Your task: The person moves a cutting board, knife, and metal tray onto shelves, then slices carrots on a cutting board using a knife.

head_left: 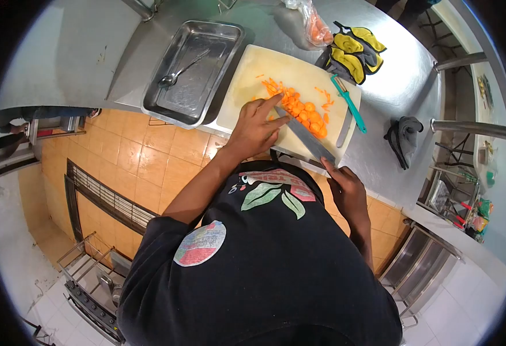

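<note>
A pale cutting board lies on the steel table, with sliced orange carrots and thin carrot strips on it. My right hand is closed round the handle of a knife, whose blade points up and left across the board. At the blade's far end is my left hand, fingers apart, the index finger beside the carrot pieces and another fingertip near the blade. Whether anything is under its fingers is hidden. A green peeler rests on the board's right side.
Left of the board, a steel tray holds a spoon. Behind the board are a plastic bag of carrots and yellow-and-black gloves. A dark grey cloth item lies right on the steel table.
</note>
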Demonstrator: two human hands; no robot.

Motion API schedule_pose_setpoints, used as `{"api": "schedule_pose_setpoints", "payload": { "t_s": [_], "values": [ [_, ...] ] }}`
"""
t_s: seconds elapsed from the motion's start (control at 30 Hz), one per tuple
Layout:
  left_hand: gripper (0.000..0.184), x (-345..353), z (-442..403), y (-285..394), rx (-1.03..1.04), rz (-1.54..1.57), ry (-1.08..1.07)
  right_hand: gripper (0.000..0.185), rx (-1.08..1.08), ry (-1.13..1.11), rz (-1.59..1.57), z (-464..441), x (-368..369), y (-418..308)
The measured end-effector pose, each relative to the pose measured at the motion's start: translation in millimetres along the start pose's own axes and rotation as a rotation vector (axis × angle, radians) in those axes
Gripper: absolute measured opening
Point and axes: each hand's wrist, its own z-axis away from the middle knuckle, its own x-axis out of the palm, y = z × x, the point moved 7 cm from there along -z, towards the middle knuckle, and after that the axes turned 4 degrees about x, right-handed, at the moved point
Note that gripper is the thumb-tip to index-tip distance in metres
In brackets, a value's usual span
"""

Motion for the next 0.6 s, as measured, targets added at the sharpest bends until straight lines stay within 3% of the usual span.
{"api": "schedule_pose_setpoints", "payload": {
  "t_s": [0.1, 0.3, 0.6],
  "values": [
    [0.043, 14, 4, -20, -0.108, -0.108, -0.017, 0.06, 0.004, -0.024, 0.051, -4, -1, -1],
    [0.035, 7, 3, -48, -0.283, -0.175, 0.053, 0.055, 0.045, -0.038, 0.011, -2, -5, 7],
    [0.024, 14, 26, -42, -0.265, -0.091, 0.018, 0.055, 0.127, -0.137, -0.126, 3, -6, 14]
  ]
}}
